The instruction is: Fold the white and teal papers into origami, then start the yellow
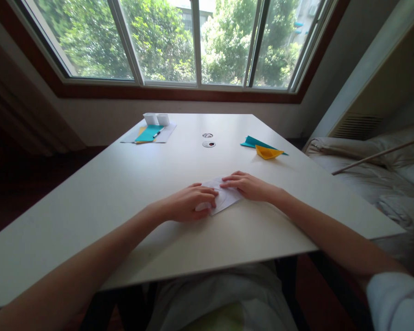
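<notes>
A folded sheet of white paper [227, 197] lies on the white table [148, 257] in front of me, with faint curved lines on its upper face. My left hand [192, 202] rests over the left part of the paper, its fingers stretched out and pressing down. On the upper right part lies my right hand [245, 185], fingers extended flat across the sheet. Both hands touch the paper without gripping it. The paper's left edge is partly hidden under my left hand.
An orange paper boat [269, 152] and a teal paper plane [253, 142] sit at the right. At the far left are teal paper [149, 134], a marker [158, 134] and two white paper boxes [163, 119]. Round table inserts [209, 144] lie mid-table. A couch [362, 161] stands right.
</notes>
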### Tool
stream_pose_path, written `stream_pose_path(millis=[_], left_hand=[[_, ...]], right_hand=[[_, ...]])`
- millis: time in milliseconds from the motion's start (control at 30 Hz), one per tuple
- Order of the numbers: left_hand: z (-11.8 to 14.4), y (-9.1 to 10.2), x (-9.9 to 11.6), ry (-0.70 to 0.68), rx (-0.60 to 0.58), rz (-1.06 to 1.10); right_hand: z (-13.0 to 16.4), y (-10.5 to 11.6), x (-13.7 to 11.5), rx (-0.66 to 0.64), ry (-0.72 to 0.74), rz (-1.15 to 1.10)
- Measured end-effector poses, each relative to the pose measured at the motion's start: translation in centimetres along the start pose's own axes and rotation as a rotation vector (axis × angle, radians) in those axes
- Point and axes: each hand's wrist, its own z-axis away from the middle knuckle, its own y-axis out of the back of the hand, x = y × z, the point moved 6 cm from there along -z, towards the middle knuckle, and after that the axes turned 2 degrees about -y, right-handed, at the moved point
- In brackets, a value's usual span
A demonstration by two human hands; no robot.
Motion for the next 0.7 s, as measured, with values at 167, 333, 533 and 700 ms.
stream_pose_path(millis=[167, 333, 533, 700], left_hand=[[-0.2, -0.3, -1.4, 0.083, 0.074, 0.022], [0.0, -0.7, -3.3, 0.12, 0.095, -0.023], [0.5, -0.8, -4.4, 0.188, -0.007, -0.048], [0.8, -1.1, -5.1, 0.229, -0.056, 0.01]], right_hand=[[0.2, 0.3, 0.1, -0.002, 0.019, -0.05], [0.4, 0.4, 0.0, -0.028, 0.012, -0.141], [0.4, 0.7, -0.8, -0.06, 0.032, -0.188], [0.4, 0.7, -1.1, -0.028, 0.04, -0.196]])
